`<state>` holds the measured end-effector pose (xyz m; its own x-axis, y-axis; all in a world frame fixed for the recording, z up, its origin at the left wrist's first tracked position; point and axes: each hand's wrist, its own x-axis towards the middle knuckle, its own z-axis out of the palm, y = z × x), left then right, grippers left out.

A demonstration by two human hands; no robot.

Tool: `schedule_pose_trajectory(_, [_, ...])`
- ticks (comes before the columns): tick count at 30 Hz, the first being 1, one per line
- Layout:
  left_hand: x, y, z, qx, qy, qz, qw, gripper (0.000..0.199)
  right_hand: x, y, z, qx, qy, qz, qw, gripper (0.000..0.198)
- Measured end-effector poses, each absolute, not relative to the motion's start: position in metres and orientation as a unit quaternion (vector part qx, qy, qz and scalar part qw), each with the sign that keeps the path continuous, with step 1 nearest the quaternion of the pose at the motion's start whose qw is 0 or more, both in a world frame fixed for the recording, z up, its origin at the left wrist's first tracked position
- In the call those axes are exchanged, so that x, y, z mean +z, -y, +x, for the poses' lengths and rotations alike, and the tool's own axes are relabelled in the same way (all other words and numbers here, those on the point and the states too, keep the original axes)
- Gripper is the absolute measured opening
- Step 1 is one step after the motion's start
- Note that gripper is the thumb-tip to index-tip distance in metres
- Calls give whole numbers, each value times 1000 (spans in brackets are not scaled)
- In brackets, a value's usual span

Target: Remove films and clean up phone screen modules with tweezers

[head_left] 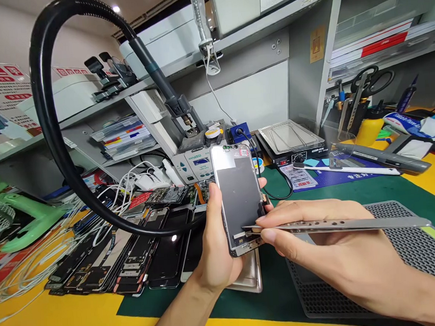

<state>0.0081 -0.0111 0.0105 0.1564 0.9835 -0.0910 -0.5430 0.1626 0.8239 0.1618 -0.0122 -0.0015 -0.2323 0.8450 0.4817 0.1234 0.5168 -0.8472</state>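
Note:
My left hand (217, 249) is wrapped round a phone screen assembly (239, 193), tilted up with its dark back toward me. A small label sits near its top corner, and connectors show along the bottom end. In my right hand (329, 254) is a pair of metal tweezers (339, 225), pinched between thumb and finger. The tweezers' tips lie over the lower part of the screen assembly, close to its bottom connector; whether they grip anything there I cannot tell. Beneath my left hand, a silver phone housing (252, 274) lies partly hidden on the green mat (273, 302).
Several phones and phone parts (134, 251) lie in a row at left, beside tangled white cables (105, 204). A black hose (46, 95) arches overhead. A soldering station (197, 164), a heating plate (289, 139) and a toothbrush (350, 168) stand or lie behind. A perforated pad (401, 220) is at right.

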Motion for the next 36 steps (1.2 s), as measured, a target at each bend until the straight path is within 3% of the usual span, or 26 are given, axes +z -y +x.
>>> schedule_pose_trajectory(36, [-6,7,-1,544,-287,345,709,65,-1,11,161,379,686,-338,520,9])
